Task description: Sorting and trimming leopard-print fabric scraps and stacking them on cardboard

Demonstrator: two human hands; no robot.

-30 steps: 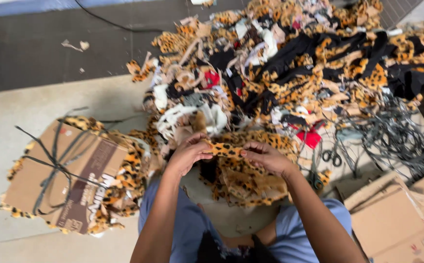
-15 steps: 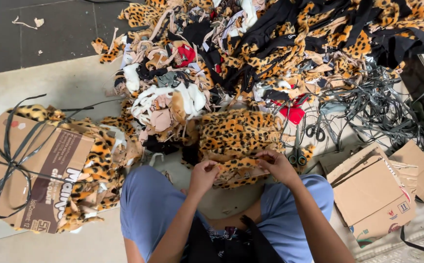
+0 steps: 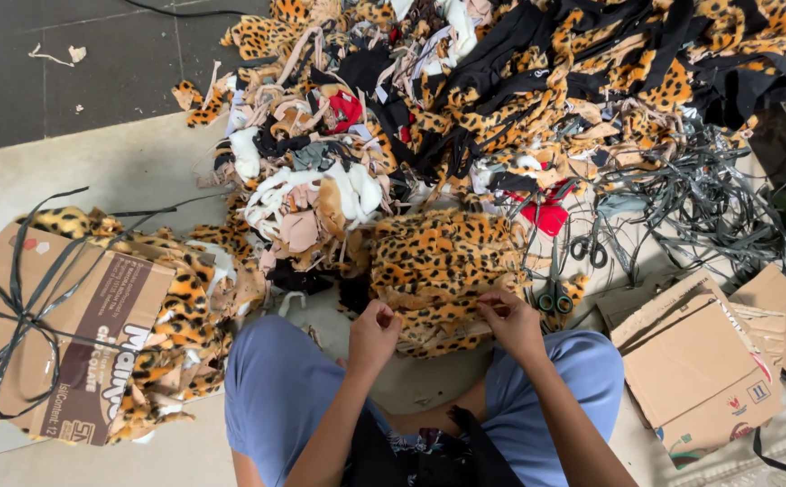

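Both hands pinch the near edge of the leopard cloth (image 3: 443,271).

Left hand (image 3: 373,332) and right hand (image 3: 510,320) close on its hem above the lap; it looks soft, light, floppy, probably best held by the edge.

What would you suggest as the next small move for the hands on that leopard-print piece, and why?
Probably draw the near edge of the leopard-print piece taut between the left hand and the right hand. Both pinch that edge close together over the lap, and the fabric between them looks bunched.
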